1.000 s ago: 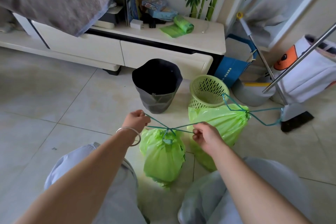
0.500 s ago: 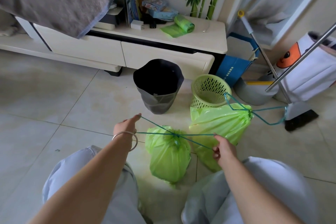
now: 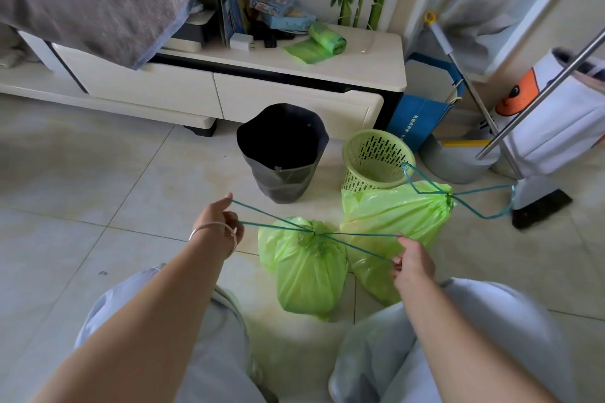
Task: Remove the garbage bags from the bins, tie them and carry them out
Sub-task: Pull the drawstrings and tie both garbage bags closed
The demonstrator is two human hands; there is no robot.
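Head view: drawstring pulled taut both ways over the near bag.

Near garbage bag sits on the floor tiles between my knees, neck cinched, mouth pointing up and away from me. Left hand pinches its loop of the drawstring out to the left of the neck; right hand curls round the other loop, out to the right and slightly nearer me. Strings run almost level, crossing at the neck, which lies about midway between my hands. Second garbage bag lies just behind to the right, touching the green basket, its cord slack. Black bin stands toward the cabinet. Next, I judge, both hands come inward to knot over the neck.
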